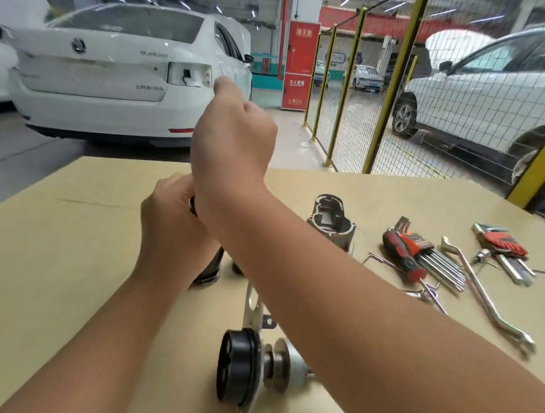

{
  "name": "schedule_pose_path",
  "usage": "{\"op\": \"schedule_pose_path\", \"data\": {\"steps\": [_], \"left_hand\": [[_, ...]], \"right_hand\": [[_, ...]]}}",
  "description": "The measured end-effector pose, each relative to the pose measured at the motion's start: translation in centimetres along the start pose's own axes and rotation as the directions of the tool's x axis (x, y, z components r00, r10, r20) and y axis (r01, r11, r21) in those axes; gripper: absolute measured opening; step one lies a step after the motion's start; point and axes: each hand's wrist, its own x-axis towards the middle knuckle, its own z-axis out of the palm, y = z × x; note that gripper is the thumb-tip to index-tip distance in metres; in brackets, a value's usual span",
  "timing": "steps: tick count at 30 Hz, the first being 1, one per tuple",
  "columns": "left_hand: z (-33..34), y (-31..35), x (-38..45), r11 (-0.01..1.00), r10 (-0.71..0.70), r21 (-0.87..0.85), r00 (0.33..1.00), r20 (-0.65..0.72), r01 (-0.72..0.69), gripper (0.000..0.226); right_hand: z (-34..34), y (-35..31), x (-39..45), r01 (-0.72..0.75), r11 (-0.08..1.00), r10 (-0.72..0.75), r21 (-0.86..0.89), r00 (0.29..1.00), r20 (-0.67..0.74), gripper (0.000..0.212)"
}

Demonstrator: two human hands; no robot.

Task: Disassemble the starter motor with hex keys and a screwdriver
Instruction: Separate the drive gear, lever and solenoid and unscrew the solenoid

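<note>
My left hand (173, 220) grips the black cylindrical motor body (209, 267), which stands tilted on the table and is mostly hidden by both arms. My right hand (233, 136) is raised above it with fingers curled; whatever it holds is hidden behind the hand. A grey aluminium housing (331, 221) stands to the right. Near the front lies a black end cap with a metal bracket and shaft (242, 370). A red-and-black screwdriver (403, 255) and two hex key sets, one (431, 257) beside it and one (506, 247) farther right, lie on the right.
The table is covered in tan cardboard (76, 244). A long double-ended wrench (492, 297) and loose hex keys (430, 291) lie among the tools. Beyond the table stand a white car (114, 71), a yellow mesh fence (395, 86) and another car (488, 91).
</note>
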Motion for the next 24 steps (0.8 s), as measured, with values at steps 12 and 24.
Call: {"op": "schedule_pose_path", "data": {"steps": [12,24], "left_hand": [[-3.2,-6.8,-4.6,0.98,-0.078,0.193,0.973,0.216,0.036,0.052],[-4.9,-7.8,-3.8,0.992,-0.065,-0.076,0.921,0.384,0.101,0.019]], "right_hand": [[-1.2,1.6,2.6,0.186,0.982,-0.187,0.021,0.968,0.17,0.026],[-3.1,2.4,3.5,-0.045,0.966,-0.081,0.255,0.884,0.46,0.05]]}}
